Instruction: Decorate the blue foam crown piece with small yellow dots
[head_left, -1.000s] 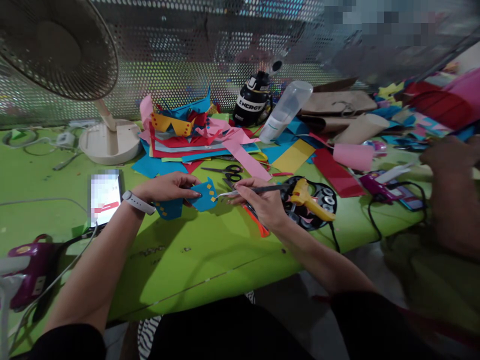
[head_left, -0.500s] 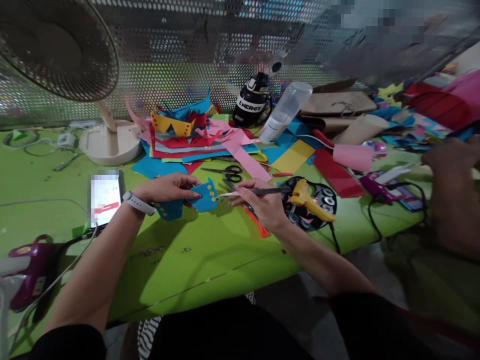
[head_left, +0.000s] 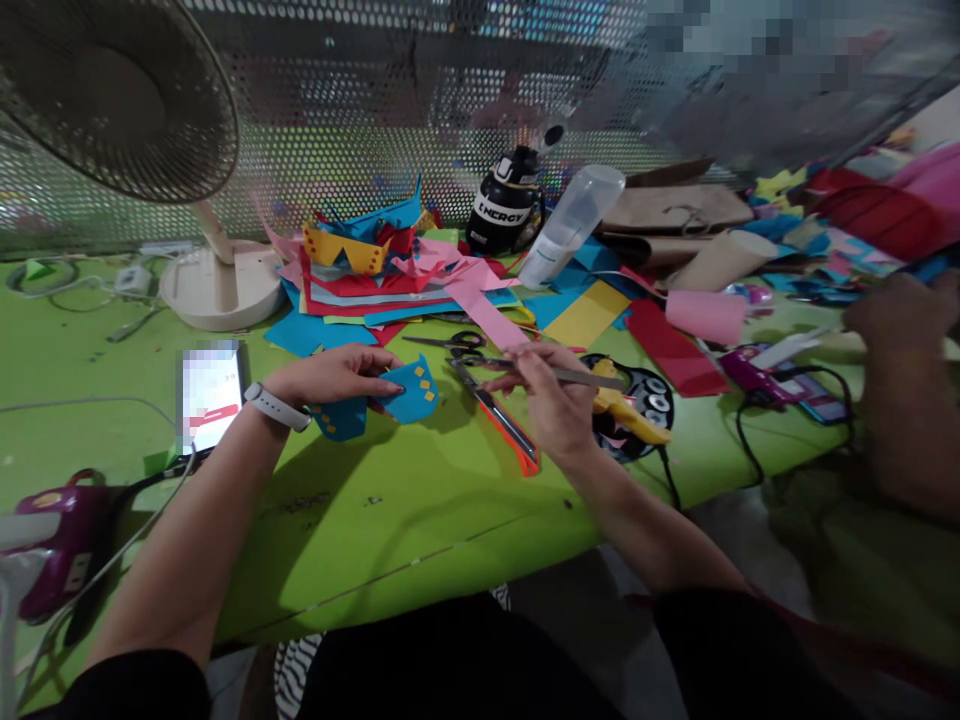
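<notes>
My left hand pinches a blue paper mask dotted with small yellow diamonds, holding it above the green table. Part of the mask is hidden behind my fingers. Between the fingers of my right hand is a pair of slim metal tweezers, lying nearly level and apart from the mask. Just left of that hand, an orange utility knife rests on the table. Black scissors lie behind it. A yellow glue gun sits on a black tray with round pale shapes, partly covered by my right hand.
Stacked coloured paper and a yellow paper mask lie at the back. A black bottle and a tilted clear bottle stand there too. A fan base and a phone are left. Another person's arm is at right.
My right hand has moved right with the tweezers, away from the mask's edge, uncovering more of the utility knife. My left hand and the mask have hardly moved.
</notes>
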